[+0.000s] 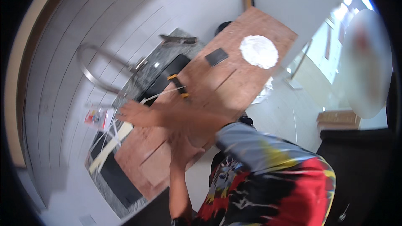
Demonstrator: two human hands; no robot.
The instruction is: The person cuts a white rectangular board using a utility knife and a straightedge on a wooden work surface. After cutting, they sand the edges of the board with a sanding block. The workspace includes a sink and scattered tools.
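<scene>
My right arm reaches leftward across a reddish wooden board (201,75). At its end, my right hand (136,114) has its fingers stretched out over the board's left edge, close to thin white strips (109,148). Below that forearm, my left hand (183,150) rests at the board with its thumb out to the side. Its other fingers are hidden or smeared by motion. A yellow-and-black handled tool (179,86) lies on the board above my right forearm, with a thin white strip across it.
Farther along the board are a dark square piece (216,57) and a round white item (259,52). The board lies over a grey stone counter (157,54) and a black sink (178,65). A curved faucet (90,75), a plastic packet (97,117) and a dark-handled tool (180,39) are nearby.
</scene>
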